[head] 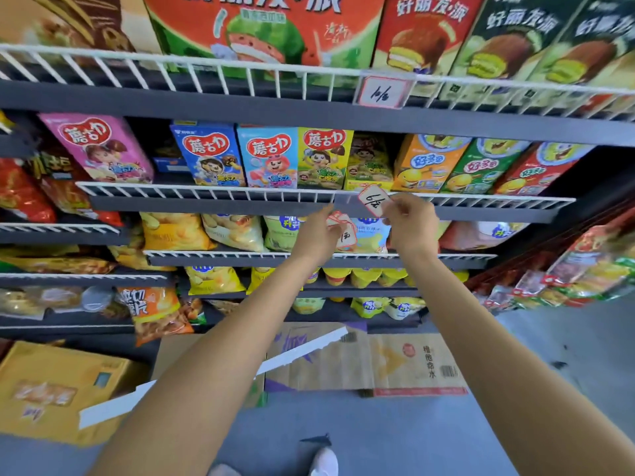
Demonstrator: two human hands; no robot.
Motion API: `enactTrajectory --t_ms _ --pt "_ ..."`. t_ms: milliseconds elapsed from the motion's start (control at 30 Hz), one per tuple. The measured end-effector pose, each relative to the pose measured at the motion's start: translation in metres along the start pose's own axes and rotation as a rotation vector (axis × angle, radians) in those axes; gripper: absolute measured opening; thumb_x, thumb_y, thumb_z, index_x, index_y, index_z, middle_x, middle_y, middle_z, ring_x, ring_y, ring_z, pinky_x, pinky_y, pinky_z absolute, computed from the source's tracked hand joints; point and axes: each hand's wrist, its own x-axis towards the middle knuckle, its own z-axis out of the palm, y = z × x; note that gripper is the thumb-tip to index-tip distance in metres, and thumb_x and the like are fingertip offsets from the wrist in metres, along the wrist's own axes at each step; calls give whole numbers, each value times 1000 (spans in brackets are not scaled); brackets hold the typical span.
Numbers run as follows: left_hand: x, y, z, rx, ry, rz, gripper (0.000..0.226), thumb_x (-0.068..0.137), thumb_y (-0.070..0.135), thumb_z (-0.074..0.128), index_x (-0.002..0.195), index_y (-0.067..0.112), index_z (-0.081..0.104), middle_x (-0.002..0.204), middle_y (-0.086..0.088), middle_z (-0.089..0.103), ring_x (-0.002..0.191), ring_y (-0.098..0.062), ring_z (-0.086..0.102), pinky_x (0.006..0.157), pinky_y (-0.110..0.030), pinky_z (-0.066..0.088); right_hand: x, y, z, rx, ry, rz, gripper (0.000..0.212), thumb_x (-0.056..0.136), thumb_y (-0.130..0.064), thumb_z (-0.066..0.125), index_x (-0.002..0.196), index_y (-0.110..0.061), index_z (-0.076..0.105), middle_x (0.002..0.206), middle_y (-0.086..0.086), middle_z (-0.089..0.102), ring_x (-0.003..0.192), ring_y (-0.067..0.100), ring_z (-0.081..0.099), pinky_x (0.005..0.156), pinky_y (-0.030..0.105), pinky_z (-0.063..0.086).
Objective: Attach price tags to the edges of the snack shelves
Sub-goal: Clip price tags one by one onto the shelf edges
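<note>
Head view: right hand [410,223] pinched price tag [374,200] against white wire rail [240,192] of second shelf, tag tilted, touching rail edge. Left hand [318,235] gripped stack of spare tags [343,231] just below, index finger extended toward rail. Another tag [382,92] hung on top shelf rail.

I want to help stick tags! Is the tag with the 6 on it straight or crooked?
Crooked. The tag leans sideways against the shelf edge, with the right hand pinching its lower corner. Whether it is stuck on yet, I cannot tell.
</note>
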Motion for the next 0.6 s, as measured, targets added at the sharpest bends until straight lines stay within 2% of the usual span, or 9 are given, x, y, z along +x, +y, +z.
enactTrajectory --t_ms 100,200,300,400,467,533,600 --pt "12 6 8 9 -27 -30 59 96 17 49 148 6 21 152 -12 31 138 -27 33 105 -32 31 15 5 -4 -89 8 -83 18 92 -15 52 92 -9 68 79 4 60 74 22 54 53 27 35" --pt "19 9 12 -28 9 -61 61 96 17 50 148 6 20 152 -12 32 138 -28 34 105 -34 33 26 7 -6 -143 -15 -174 16 90 -12 54 95 -11 70 78 2 61 73 18 53 50 15 35" --pt "21 8 15 -93 23 -81 61 95 16 51 147 6 21 152 -11 32 138 -26 34 105 -33 33 32 7 -5 -153 -63 -212 17 90 -10 55 100 -10 69 78 0 60 73 17 52 57 25 35" --pt "22 5 16 -137 18 -82 63 94 16 53 147 4 21 150 -11 35 134 -26 40 103 -34 37 37 8 -4 -181 -97 -288 15 90 -7 55 96 -5 69 88 9 68 75 17 53 61 25 36" --pt "23 5 16 -145 8 -80 64 94 16 54 147 4 20 146 -11 40 129 -26 46 95 -31 41 39 7 -4 -188 -96 -347 15 89 -4 54 91 -1 69 92 13 70 76 18 55 60 18 35" --pt "23 5 18 -168 6 -86 65 94 17 54 147 4 19 144 -11 44 126 -26 49 89 -30 42 41 7 -3 -184 -97 -394 16 88 0 53 88 2 69 89 14 70 77 23 59 59 15 34" --pt "24 6 20 -194 25 -94 65 94 18 54 147 4 20 142 -11 46 124 -26 50 90 -33 44 41 7 -1 -182 -97 -420 16 87 1 53 85 3 69 84 14 70 76 26 61 64 20 36"
